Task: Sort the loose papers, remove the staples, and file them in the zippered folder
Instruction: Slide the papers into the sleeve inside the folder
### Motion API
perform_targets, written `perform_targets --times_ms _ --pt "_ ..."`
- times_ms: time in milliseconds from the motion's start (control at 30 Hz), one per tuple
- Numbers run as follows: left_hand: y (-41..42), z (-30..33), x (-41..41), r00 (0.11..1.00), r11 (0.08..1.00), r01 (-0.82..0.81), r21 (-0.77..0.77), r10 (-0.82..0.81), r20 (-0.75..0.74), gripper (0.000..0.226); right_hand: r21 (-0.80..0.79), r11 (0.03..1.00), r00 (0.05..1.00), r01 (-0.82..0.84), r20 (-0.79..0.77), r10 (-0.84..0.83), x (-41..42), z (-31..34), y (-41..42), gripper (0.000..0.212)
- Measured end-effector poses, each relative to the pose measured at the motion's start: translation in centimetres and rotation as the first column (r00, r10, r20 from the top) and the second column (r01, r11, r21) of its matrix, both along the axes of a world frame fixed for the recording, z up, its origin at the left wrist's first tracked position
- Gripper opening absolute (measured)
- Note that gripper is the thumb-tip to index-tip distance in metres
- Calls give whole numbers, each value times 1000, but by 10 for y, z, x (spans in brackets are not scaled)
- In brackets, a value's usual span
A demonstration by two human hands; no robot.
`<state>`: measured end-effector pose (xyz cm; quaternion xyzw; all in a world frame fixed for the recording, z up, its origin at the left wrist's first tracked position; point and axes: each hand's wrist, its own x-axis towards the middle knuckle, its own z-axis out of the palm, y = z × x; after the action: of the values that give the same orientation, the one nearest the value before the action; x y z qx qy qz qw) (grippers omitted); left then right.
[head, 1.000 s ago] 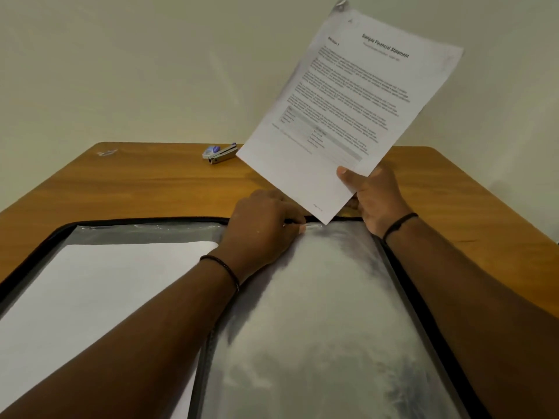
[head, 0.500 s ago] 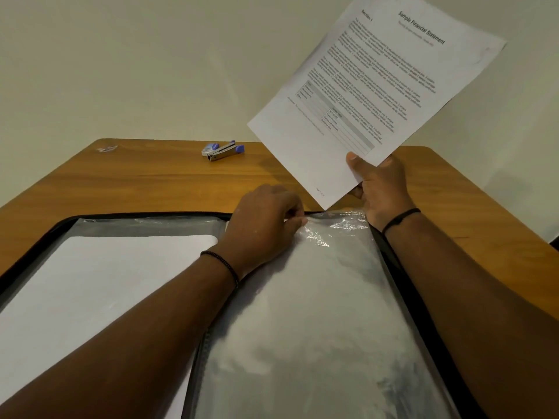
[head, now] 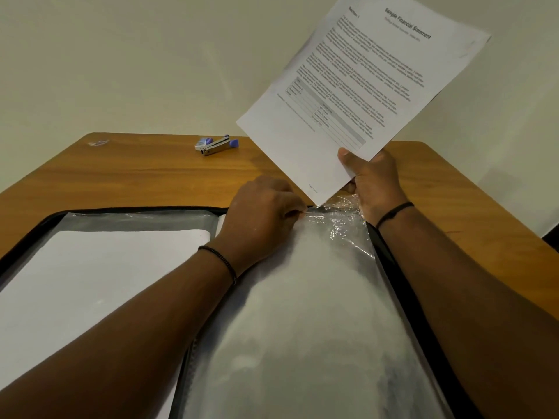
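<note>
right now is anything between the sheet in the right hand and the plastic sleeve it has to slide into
Nothing visible blocks it. The right hand holds the printed sheet with its lower corner just above the clear sleeve, whose top edge the left hand pinches. Whether the mouth is open enough cannot be told.

White paper (head: 305, 152), black-edged folder (head: 423, 313)

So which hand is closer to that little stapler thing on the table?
Left. The left hand pinches the plastic sleeve below and slightly right of the staple remover. The right hand holds the paper up, farther right across the table.
</note>
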<state>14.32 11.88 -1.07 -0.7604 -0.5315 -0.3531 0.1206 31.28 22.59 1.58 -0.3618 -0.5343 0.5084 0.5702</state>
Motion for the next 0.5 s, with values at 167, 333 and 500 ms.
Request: perform_targets --times_ms 167,333,500 --pt "-5 -1 7 996 988 48 -150 -35 85 16 -55 998 996 -32 -86 27 3 1 0 26" --pt "-5 0 11 984 983 100 -152 -76 159 16 -38 998 998 -48 -40 46 3 1 1 23" --pt "-5 0 14 987 989 105 -101 -91 133 14 -6 996 995 -87 42 87 5 -3 6 28"
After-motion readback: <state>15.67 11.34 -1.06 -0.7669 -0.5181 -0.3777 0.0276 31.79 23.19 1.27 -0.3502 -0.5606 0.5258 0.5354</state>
